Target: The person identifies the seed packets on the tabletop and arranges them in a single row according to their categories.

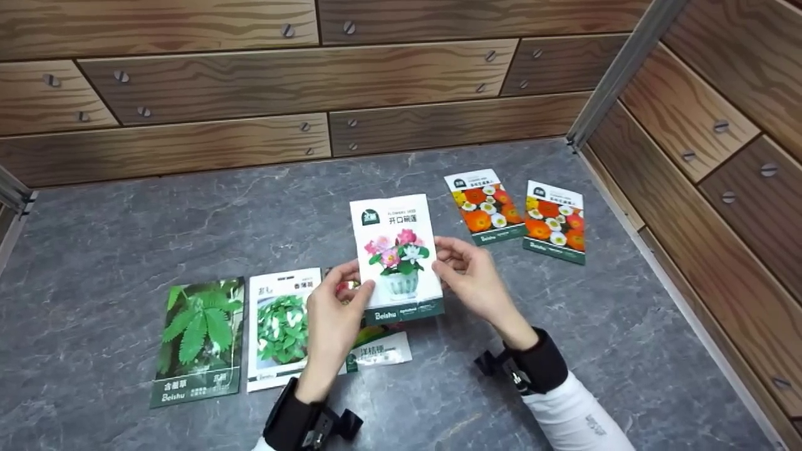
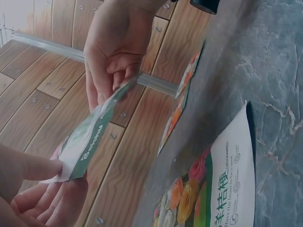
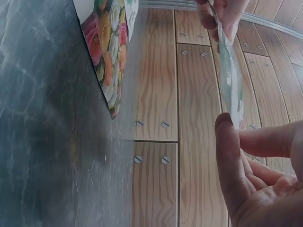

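- The lisianthus packet (image 1: 383, 352) lies on the grey tabletop (image 1: 125, 238) and serves as landmark; much of it is hidden from the head view.
- The potted-flower packet (image 1: 400, 257) is held in the air above the lisianthus packet and slightly beyond it, its printed front facing up toward the person.
- The left hand (image 1: 329, 329), above the lisianthus packet, pinches the held packet's left edge low down, thumb on the front and fingers behind.
- The right hand (image 1: 475, 282), beyond and to the right of the lisianthus packet, pinches the opposite edge between thumb and fingers.
- Just left of the lisianthus packet is the mint packet (image 1: 280, 332); farther left lies the green-leaf packet (image 1: 200, 341). Well beyond it, to the right, lie two orange-flower packets (image 1: 485, 207) (image 1: 554, 222), touching or nearly so.
- For good handling, a light pinch at both edges should be enough; squeezing inward would probably deepen the slight bow that the wrist views show.
- Moving both hands together should stop the thin packet from twisting.
- The thumbs are best left near the margins, so the picture and lettering remain readable.
- Enough height above the lisianthus packet would avoid dragging it sideways.
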A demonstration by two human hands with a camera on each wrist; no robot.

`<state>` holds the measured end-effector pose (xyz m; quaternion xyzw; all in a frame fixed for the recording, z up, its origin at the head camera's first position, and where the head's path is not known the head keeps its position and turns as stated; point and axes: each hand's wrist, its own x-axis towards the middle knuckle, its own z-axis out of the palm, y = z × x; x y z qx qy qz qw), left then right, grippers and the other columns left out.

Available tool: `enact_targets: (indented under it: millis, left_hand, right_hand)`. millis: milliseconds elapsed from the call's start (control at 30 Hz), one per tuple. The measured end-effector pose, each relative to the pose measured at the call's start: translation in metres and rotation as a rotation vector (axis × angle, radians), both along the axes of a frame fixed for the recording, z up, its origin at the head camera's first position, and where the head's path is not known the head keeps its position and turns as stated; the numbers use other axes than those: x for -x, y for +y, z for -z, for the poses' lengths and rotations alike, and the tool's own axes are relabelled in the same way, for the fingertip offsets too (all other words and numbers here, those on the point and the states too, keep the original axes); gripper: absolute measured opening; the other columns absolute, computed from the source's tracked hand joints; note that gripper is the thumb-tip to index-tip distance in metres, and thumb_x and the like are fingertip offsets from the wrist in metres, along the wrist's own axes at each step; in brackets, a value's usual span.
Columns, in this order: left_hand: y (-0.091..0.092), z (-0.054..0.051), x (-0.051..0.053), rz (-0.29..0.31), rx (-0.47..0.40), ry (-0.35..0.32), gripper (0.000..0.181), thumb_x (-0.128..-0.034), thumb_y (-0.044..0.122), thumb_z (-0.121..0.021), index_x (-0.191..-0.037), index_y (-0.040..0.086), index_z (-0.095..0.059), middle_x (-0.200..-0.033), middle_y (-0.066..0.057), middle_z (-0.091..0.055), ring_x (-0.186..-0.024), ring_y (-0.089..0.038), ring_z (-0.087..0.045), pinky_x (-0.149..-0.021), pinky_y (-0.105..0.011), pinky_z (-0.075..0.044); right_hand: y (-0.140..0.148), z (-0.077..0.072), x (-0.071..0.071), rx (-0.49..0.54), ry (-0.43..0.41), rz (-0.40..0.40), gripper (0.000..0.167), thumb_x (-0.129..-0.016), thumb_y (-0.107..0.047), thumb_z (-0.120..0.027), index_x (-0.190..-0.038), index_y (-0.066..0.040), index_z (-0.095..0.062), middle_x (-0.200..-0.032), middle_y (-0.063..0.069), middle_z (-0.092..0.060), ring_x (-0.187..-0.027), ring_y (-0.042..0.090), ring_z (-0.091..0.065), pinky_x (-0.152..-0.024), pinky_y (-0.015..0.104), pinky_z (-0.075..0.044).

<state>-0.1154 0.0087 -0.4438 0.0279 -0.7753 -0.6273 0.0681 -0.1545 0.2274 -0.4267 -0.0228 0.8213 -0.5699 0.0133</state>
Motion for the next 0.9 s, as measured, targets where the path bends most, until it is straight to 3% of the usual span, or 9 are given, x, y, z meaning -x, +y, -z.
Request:
enact_targets:
  millis: [133, 333, 500, 767, 833, 900]
  left_hand:
    - [0.0, 0.002, -0.003, 0.02, 0.044, -0.013, 0.04, -0.0969, 0.005, -0.072, -0.136, -0.003, -0.066, -0.117, -0.019, -0.074, -0.086, -0.021, -0.074, -0.065, -0.017, -0.052]
    - [0.001, 0.002, -0.004, 0.097, 0.133, -0.033, 0.051, -0.0995, 0.008, -0.07, -0.148, -0.001, -0.057, -0.137, -0.021, -0.066, -0.095, -0.024, -0.076, -0.073, -0.02, -0.059]
    - [0.005, 0.001, -0.005, 0.157, 0.198, -0.03, 0.056, -0.095, 0.007, -0.075, -0.147, -0.004, -0.057, -0.126, -0.02, -0.07, -0.087, -0.021, -0.074, -0.065, -0.019, -0.056]
    - [0.02, 0.007, -0.013, 0.218, 0.389, 0.022, 0.059, -0.0914, 0.009, -0.079, -0.144, -0.008, -0.058, -0.111, -0.018, -0.071, -0.07, -0.009, -0.062, -0.061, -0.019, -0.051]
    - [0.026, 0.008, -0.015, 0.213, 0.443, 0.03, 0.06, -0.0908, 0.012, -0.08, -0.143, -0.008, -0.059, -0.112, -0.019, -0.072, -0.069, -0.011, -0.061, -0.063, -0.022, -0.054]
    - [0.032, 0.009, -0.016, 0.199, 0.505, 0.038, 0.06, -0.0904, 0.013, -0.081, -0.142, -0.008, -0.06, -0.118, -0.023, -0.073, -0.076, -0.02, -0.068, -0.072, -0.03, -0.061]
  right_hand:
    - [0.002, 0.001, 0.0, -0.023, 0.011, -0.004, 0.042, -0.095, 0.006, -0.064, -0.137, 0.01, -0.063, -0.1, 0.023, -0.07, -0.072, 0.009, -0.063, -0.062, 0.022, -0.061]
    - [0.007, -0.001, -0.001, -0.031, 0.016, -0.021, 0.043, -0.095, 0.007, -0.064, -0.137, 0.011, -0.062, -0.1, 0.026, -0.07, -0.07, 0.008, -0.063, -0.061, 0.023, -0.061]
    - [0.019, -0.002, -0.004, -0.062, -0.021, -0.039, 0.043, -0.096, 0.006, -0.064, -0.139, 0.01, -0.061, -0.102, 0.026, -0.071, -0.07, 0.009, -0.064, -0.062, 0.023, -0.06]
    - [0.04, 0.001, -0.008, -0.129, -0.077, -0.09, 0.045, -0.098, 0.002, -0.064, -0.142, 0.011, -0.058, -0.108, 0.028, -0.071, -0.075, 0.011, -0.065, -0.063, 0.024, -0.06]
    - [0.044, 0.002, -0.008, -0.142, -0.09, -0.095, 0.045, -0.098, 0.003, -0.063, -0.142, 0.013, -0.057, -0.108, 0.029, -0.071, -0.076, 0.011, -0.065, -0.063, 0.023, -0.059]
    - [0.049, 0.004, -0.007, -0.154, -0.107, -0.099, 0.046, -0.098, 0.003, -0.063, -0.143, 0.013, -0.056, -0.106, 0.027, -0.07, -0.076, 0.01, -0.065, -0.064, 0.024, -0.06]
